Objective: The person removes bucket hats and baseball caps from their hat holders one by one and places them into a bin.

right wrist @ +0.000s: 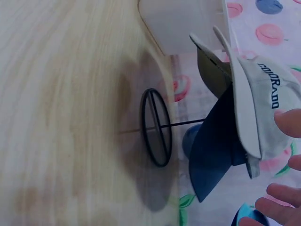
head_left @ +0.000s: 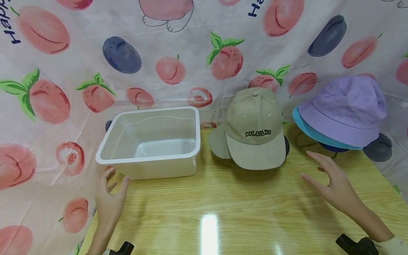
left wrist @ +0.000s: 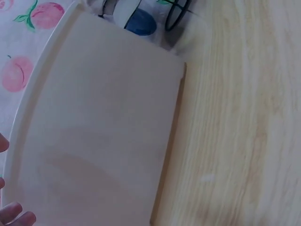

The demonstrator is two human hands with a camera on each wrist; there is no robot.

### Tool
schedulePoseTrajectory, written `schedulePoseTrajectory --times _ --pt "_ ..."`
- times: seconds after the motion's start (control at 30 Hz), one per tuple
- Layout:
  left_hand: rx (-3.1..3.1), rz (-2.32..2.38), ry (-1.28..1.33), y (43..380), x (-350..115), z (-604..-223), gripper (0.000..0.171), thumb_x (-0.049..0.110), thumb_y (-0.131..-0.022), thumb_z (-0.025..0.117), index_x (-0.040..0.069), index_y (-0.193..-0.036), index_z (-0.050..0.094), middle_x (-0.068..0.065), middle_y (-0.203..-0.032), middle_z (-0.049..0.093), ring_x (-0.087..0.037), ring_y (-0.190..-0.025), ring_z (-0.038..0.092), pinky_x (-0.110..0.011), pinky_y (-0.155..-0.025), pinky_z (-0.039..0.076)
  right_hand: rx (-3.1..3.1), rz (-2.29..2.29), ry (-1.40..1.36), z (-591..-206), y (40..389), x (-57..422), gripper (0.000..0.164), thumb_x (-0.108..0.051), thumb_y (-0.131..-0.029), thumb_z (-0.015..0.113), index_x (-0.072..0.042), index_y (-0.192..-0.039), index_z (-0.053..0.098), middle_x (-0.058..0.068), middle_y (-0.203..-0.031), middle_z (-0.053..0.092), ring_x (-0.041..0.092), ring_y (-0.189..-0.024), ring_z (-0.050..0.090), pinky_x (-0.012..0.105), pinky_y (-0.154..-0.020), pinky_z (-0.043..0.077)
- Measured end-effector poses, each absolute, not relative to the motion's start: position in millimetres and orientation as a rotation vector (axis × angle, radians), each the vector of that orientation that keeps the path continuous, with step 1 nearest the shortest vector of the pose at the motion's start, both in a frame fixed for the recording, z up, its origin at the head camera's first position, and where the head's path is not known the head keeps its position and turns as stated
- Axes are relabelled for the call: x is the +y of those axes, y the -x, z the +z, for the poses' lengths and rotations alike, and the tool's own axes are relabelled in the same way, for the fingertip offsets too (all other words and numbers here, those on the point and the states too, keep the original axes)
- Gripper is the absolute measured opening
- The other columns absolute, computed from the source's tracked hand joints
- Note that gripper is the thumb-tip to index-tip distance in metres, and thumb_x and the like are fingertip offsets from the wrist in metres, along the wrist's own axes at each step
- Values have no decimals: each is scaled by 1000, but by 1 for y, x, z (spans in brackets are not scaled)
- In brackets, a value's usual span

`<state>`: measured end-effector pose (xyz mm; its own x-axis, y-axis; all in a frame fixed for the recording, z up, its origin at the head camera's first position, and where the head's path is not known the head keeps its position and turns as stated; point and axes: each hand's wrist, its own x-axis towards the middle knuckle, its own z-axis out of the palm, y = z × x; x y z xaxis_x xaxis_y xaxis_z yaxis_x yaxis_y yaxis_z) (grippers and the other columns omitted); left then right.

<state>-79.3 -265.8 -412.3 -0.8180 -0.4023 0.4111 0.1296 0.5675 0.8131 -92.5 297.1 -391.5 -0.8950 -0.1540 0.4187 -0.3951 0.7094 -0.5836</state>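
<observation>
Yellow wood table (head_left: 239,202), its front edge cut off; I have open room from the tub (head_left: 162,169) and cap (head_left: 255,118) forward, between both hands. The tub, cream and smooth with a rolled rim, sits at the back edge, toward the left. The cap, beige and lettered COLORADO, is at the middle of the back edge; a black stand (right wrist: 160,126) runs up beneath it. Near the back right corner, a purple hat (head_left: 345,106) mostly hides a turquoise one (head_left: 313,132). The left hand (head_left: 109,198), fingers loose and parted, is at the tub's front left corner; I cannot tell whether they touch. The right hand (head_left: 336,184), fingers extended, is just in front of the hats. My left wrist view catches only fingertips.
</observation>
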Motion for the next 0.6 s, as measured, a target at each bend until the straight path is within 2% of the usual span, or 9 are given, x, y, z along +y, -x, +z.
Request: schedulePoseTrajectory --times 0.1,0.3,0.6 --pt "-2188 -1235 -235 81 -270 -408 47 4 -84 68 0 -127 52 -5 -123 50 -11 -114 46 -12 -84 41 -2552 969 -466 -386 96 294 74 -5 -77 75 -18 -142 43 12 -136 46 -6 -115 36 1 -84 28" --pt "-2146 -1248 -259 83 -278 -403 44 3 -84 67 -1 -125 51 10 -112 48 -5 -107 50 -10 -86 42 -2513 933 -524 -375 105 288 76 -2 -75 76 -17 -143 43 10 -135 47 -6 -119 36 1 -85 29" --pt "-2165 -1194 -364 90 -288 -394 47 15 -86 65 2 -129 51 -4 -119 45 -20 -113 46 -11 -81 42 -2492 893 -567 -358 113 282 76 -4 -76 76 -18 -143 43 9 -139 45 -4 -125 33 5 -91 26"
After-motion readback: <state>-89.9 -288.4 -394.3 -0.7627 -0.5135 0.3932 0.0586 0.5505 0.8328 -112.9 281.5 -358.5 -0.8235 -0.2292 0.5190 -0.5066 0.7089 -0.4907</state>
